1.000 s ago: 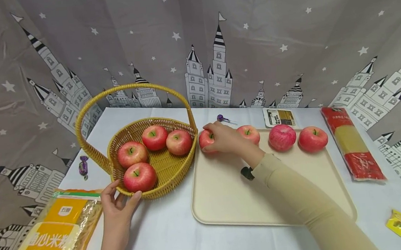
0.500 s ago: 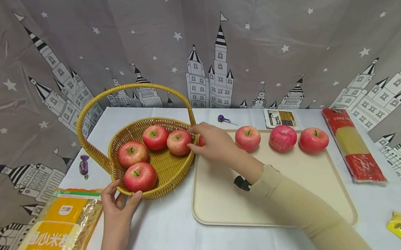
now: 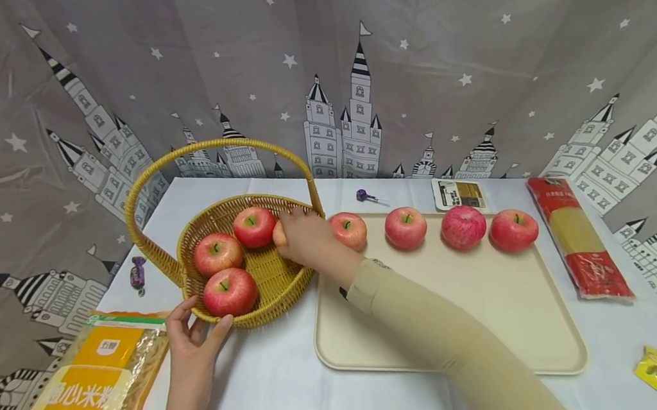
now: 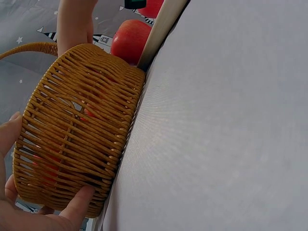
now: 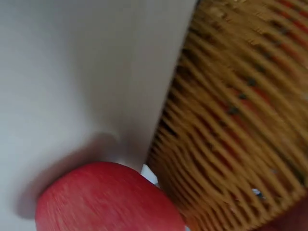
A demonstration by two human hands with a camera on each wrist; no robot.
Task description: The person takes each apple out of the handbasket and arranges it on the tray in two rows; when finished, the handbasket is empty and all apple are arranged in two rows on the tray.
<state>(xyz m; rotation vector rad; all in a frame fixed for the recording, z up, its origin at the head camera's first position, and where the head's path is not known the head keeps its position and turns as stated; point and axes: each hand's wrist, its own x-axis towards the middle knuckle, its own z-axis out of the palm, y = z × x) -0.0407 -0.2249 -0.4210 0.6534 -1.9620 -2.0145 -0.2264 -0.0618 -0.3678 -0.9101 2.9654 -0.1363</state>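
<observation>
Right hand (image 3: 310, 238) is in over the right rim of the basket (image 3: 281, 308), tight by the foot of the handle (image 3: 219, 141), and its grip looks clamped on the apple (image 3: 279, 234) at that end, though the fingers hide most of the fruit. That apple sits inside the basket, next to the rearmost of three apples (image 3: 230, 291) ranged along the far and left sides, with bare weave showing between them and the hand. Over on the near-left edge, the left hand (image 3: 191, 344) has its grip closed on the basket wall, fingertips at the rim and one finger pressed to the outside. Now the edges: the basket's right end stands hard by the corner of the tray (image 3: 487, 302), and the sleeve (image 3: 443, 337) crosses that tray low, just beside the first of four apples (image 3: 405, 228) lined along its far edge. Plenty of room from that row to the front lip. Textures: golden, ribbed wicker in a boat shape with a tall wrapped hoop; smooth cream tray, rounded corners; glossy red, round fruit, short green stems; a white cloth on the tabletop (image 3: 273, 389); a crinkly plastic noodle bag (image 3: 88, 391) at left.
</observation>
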